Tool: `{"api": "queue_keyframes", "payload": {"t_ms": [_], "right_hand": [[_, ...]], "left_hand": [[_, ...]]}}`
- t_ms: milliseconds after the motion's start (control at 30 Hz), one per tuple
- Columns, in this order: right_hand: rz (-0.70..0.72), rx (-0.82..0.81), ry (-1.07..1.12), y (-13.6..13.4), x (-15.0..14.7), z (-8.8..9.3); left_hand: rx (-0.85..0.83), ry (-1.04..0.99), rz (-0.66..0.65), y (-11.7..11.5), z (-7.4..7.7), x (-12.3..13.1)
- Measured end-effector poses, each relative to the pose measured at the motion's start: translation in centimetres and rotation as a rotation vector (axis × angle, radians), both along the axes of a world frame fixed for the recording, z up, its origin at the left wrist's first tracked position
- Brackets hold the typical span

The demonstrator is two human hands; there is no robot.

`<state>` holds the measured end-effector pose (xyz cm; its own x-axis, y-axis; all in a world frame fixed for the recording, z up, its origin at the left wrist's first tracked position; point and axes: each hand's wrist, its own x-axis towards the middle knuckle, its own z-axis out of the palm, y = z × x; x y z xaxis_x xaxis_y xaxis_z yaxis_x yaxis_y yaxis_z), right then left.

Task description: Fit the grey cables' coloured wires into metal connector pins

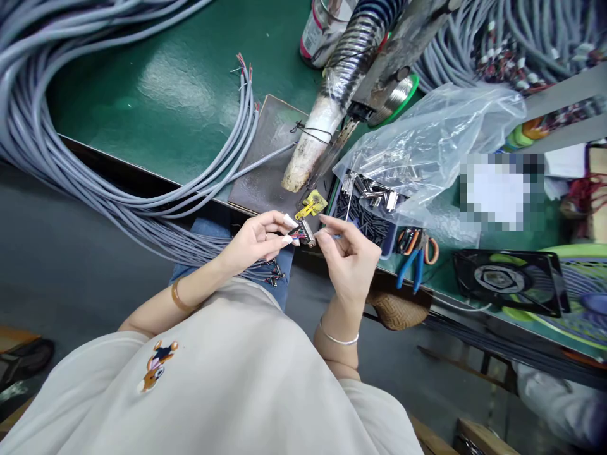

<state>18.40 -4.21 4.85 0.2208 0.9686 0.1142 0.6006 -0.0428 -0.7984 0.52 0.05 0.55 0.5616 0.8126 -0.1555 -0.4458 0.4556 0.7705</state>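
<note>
My left hand [258,240] is closed, thumb and fingers pinching the coloured wires behind a multi-pin metal connector [307,232]. White covers sit on some of its fingertips. On the other side of the connector, my right hand [349,254] has thumb and forefinger drawn together close to its pin face; what they hold, if anything, is too small to make out. Just beyond the connector is a small yellow clip-like piece [310,205] at the edge of a dark board [265,151]. To the right stands a blue bin of short black tubes [363,221].
Grey cables [118,196] loop over the bench's left side and across my lap. A flexible duct [327,95] hangs low over the board. Right of my hand lie a plastic bag of metal connectors [427,139], blue-handled pliers [412,262] and a black fan [509,279].
</note>
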Motion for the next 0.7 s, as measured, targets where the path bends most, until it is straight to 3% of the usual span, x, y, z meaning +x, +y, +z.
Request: {"api": "queue_keyframes", "payload": {"t_ms": [133,367,567,700], "right_hand": [[0.06,-0.117,0.209,0.1,-0.2,-0.8],[0.027,-0.066,0.431,0.4,-0.6,-1.4],[0.029,0.033,0.03,0.0,-0.9,-1.4],[-0.027,0.188,-0.133,-0.3,-0.8,-1.7]], "left_hand": [[0.009,0.004,0.042,0.1,-0.1,0.3],[0.06,0.039,0.112,0.0,-0.2,0.6],[0.347,0.252,0.242,0.1,-0.4,0.6],[0.298,0.305,0.317,0.4,-0.3,0.7]]}}
